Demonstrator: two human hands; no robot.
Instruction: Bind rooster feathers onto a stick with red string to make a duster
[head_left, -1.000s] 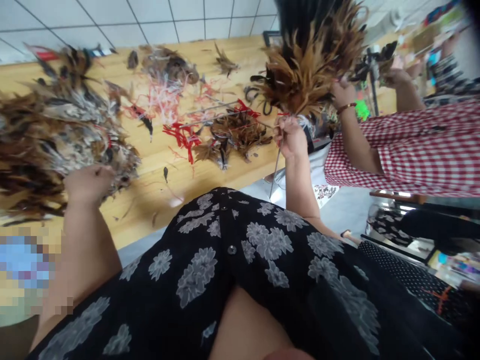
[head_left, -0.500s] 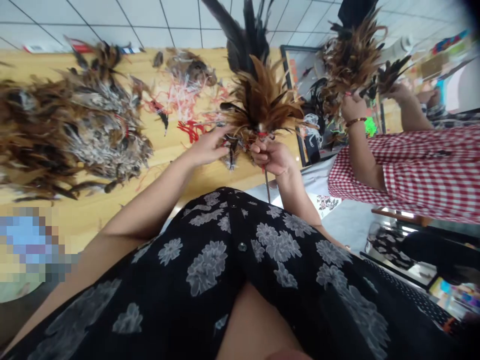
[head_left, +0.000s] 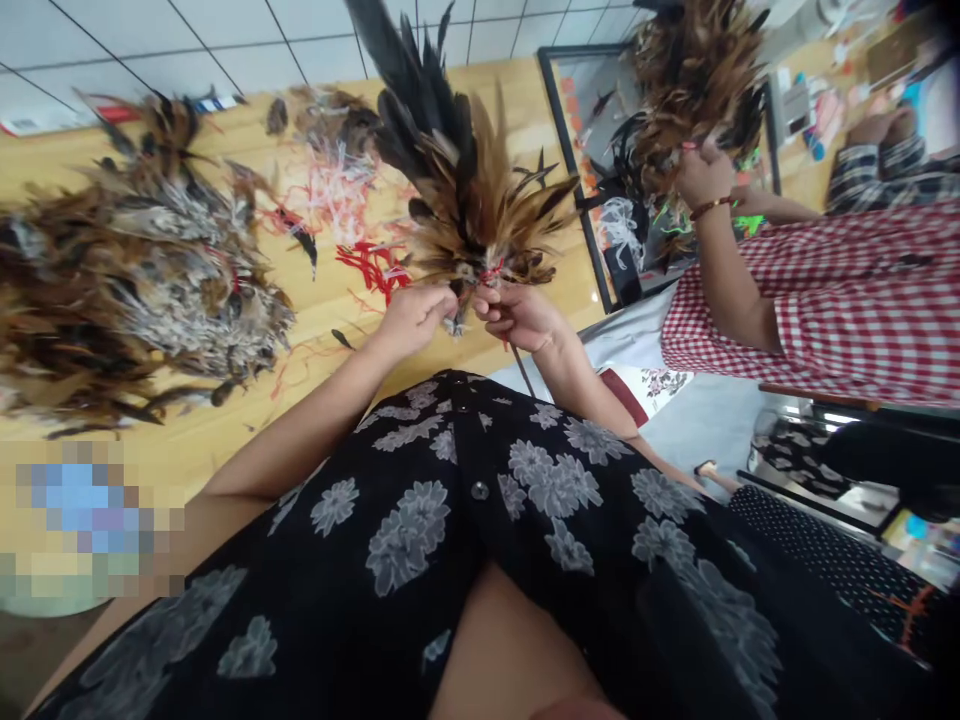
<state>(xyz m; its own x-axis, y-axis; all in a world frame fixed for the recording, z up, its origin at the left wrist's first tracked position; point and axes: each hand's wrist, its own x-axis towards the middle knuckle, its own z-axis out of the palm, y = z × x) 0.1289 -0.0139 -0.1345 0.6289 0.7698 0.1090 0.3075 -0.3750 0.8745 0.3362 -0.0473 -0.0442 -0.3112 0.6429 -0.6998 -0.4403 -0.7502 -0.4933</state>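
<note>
A feather duster (head_left: 463,190) of brown and black feathers stands upright on a thin stick in front of me. My right hand (head_left: 519,315) is closed round the stick just under the feathers, where a red string is wound. My left hand (head_left: 415,318) pinches the base of the feathers from the left side, fingers curled. Both hands hover over the near edge of the wooden table (head_left: 315,290).
A big heap of brown and grey feathers (head_left: 127,270) covers the table's left part. Red and white strings (head_left: 352,230) lie scattered in the middle. On the right a person in a red checked shirt (head_left: 825,290) holds another feather bundle (head_left: 694,80).
My left hand left the feather heap and came over to the duster's base. The duster has dropped lower and moved left, nearer my body.
</note>
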